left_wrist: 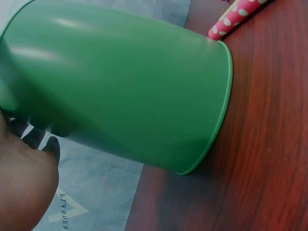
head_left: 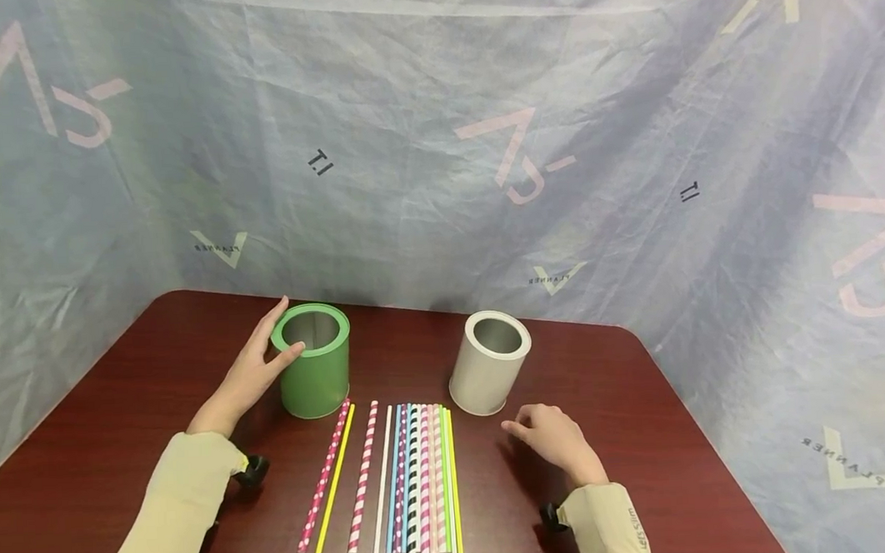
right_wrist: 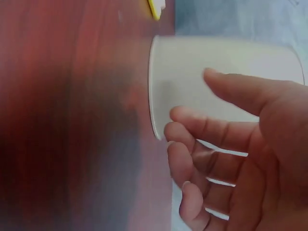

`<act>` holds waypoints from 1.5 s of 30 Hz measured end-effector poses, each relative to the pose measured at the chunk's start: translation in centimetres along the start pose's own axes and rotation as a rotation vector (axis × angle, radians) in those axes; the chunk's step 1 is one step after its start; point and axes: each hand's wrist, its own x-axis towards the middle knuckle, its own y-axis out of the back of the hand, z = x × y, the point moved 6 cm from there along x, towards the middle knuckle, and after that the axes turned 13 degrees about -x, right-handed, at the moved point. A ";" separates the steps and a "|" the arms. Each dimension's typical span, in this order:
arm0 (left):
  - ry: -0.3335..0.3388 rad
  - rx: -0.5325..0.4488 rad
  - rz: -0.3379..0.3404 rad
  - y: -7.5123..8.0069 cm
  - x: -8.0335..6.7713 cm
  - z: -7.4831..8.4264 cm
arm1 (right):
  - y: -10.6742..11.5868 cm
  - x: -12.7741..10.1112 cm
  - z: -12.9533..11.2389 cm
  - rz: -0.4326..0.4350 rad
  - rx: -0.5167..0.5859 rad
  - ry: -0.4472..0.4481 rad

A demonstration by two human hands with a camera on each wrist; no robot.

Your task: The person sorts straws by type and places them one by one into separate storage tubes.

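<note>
A dark red-brown table (head_left: 120,427) fills the lower half of the head view, with a pale blue printed sheet (head_left: 435,143) hanging behind it as a backdrop.

The green tin (head_left: 313,363) stands upright and open-topped at about 11 o'clock from the table's middle. The white tin (head_left: 489,362) stands upright at about 1 o'clock, well apart from the green one.

The left hand (head_left: 255,370) rests against the green tin from its 9 o'clock side, fingers straight along the far wall near the rim and thumb touching the near wall; the fingers lie flat rather than curl round it. The left wrist view shows the tin's green wall and base rim on the table, with the palm edge beside it.

The right hand (head_left: 552,438) hovers low over the table at about 5 o'clock from the white tin, near it but not touching, fingers loosely bent and holding nothing. The right wrist view shows the fingers (right_wrist: 211,132) relaxed and spread in front of the tin's wall.

A row of paper straws (head_left: 415,478) lies flat between the hands, at 6 o'clock from the gap between the tins, running near-to-far. Most lie packed side by side; a pink dotted straw (head_left: 323,475), a yellow one and a pink striped one lie slightly apart on the 9 o'clock side.
</note>
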 end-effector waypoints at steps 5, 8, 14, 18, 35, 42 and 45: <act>-0.004 -0.001 0.009 -0.1 0.3 0.1 | -0.9 -0.5 -2.2 -0.068 0.066 0.058; -0.017 -0.002 0.018 -0.1 0.4 0.1 | -1.4 -0.7 -3.5 -0.096 0.105 0.096; -0.050 -0.019 0.046 -0.2 0.4 0.1 | -2.2 -0.8 -5.5 -0.132 0.146 0.107; -0.067 -0.042 0.057 -0.2 0.4 -0.1 | -2.6 -0.8 -6.4 -0.131 0.169 0.093; -0.099 -0.134 0.086 -0.7 0.4 -0.6 | -3.4 -0.3 -8.2 -0.134 0.152 0.064; -0.111 -0.132 0.100 -0.5 0.4 -0.7 | -3.5 -0.1 -8.7 -0.132 0.154 0.072; -0.111 -0.135 0.103 -0.6 0.4 -0.7 | -3.7 0.0 -8.7 -0.140 0.176 0.070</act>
